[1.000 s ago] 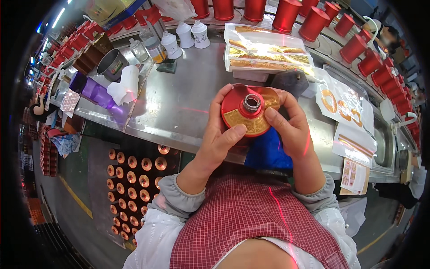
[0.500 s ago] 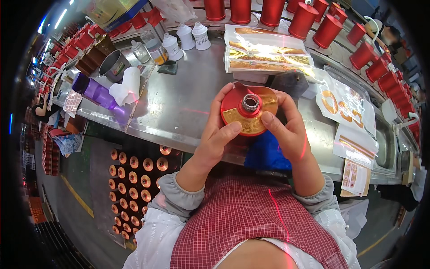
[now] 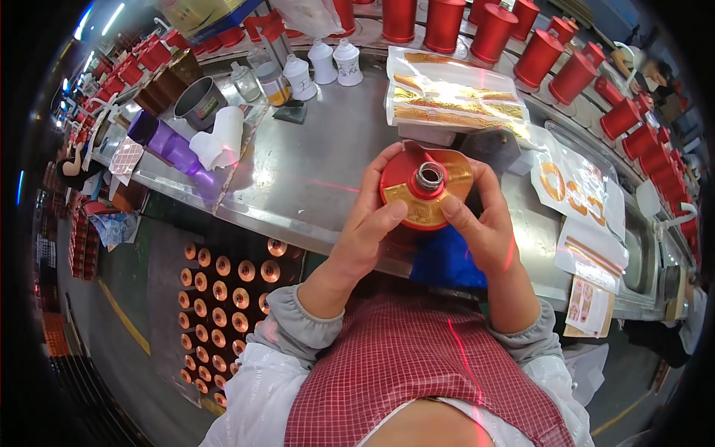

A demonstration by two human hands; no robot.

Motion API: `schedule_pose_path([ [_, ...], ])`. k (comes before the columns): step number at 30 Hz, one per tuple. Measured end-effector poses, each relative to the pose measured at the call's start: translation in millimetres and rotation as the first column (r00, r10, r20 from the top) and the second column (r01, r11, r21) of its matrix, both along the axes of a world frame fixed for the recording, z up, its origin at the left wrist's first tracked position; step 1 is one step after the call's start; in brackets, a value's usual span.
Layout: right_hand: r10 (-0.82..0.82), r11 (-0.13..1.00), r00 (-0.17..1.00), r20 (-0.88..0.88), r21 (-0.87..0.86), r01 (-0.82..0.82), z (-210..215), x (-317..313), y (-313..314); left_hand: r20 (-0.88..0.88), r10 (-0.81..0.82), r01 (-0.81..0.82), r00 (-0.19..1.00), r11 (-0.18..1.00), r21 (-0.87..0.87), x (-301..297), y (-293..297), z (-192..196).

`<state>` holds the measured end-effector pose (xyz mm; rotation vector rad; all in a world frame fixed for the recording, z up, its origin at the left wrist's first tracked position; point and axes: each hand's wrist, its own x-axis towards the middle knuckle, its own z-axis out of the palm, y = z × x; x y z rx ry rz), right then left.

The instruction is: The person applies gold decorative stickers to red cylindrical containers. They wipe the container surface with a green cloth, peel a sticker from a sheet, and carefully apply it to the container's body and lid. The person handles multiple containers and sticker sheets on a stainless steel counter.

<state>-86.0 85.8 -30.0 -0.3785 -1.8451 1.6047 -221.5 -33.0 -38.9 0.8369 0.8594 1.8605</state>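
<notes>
Both my hands hold a red bottle [image 3: 430, 179] over the near edge of the metal bench, its open threaded neck facing up. A gold patterned decal [image 3: 423, 211] curves around the shoulder of the bottle. On the left side my left hand [image 3: 365, 227] is closed around the bottle, its thumb on the decal's front left. My right hand [image 3: 488, 223] grips the opposite side, with its thumb pressing the decal near the neck. Toward the right fingers, part of the decal stands out from the bottle's rim. The bottle's lower body is hidden.
Gold decal sheets [image 3: 456, 93] lie at the back of the bench [image 3: 313, 160], and another decal sheet [image 3: 577, 182] lies right. White bottles [image 3: 323, 63], a purple bottle [image 3: 167, 145] and a grey pot [image 3: 201, 103] stand left. Red bottles [image 3: 494, 33] line the conveyor behind. Several copper-topped items [image 3: 220, 294] stand below left.
The whole view has shifted slightly, so the bench things appear a little farther right. My thumbs have moved slightly on the decal; both hands still grip the bottle.
</notes>
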Motion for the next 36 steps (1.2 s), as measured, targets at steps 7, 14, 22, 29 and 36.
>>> schedule_pose_path([
  [7, 0.023, 1.000, 1.000, 0.014, -0.012, -0.023, 0.8, 2.0, 0.9, -0.043, 0.008, -0.008, 0.999, 1.000, 0.009, 2.0, 1.0, -3.4],
  [14, 0.035, 0.996, 0.999, -0.016, -0.083, -0.036, -0.3, 1.2, -0.2, -0.063, 0.025, -0.024, 0.998, 1.000, 0.003, 3.1, 1.4, -2.4],
  [22, 0.014, 0.997, 1.000, 0.027, -0.073, -0.012, -1.6, 2.8, 0.3, 0.208, 0.018, 0.001, 0.978, 0.996, -0.089, 1.3, 1.2, 9.2],
  [29, 0.002, 0.997, 1.000, 0.022, -0.079, 0.000, 1.3, 1.3, -3.2, 0.364, 0.033, 0.014, 0.931, 0.992, -0.124, -4.5, 3.2, 11.1],
  [36, -0.034, 0.998, 0.999, 0.010, -0.044, 0.035, -2.8, 2.2, -3.2, 0.203, 0.207, -0.195, 0.957, 0.978, -0.075, 1.6, 8.1, 0.2],
])
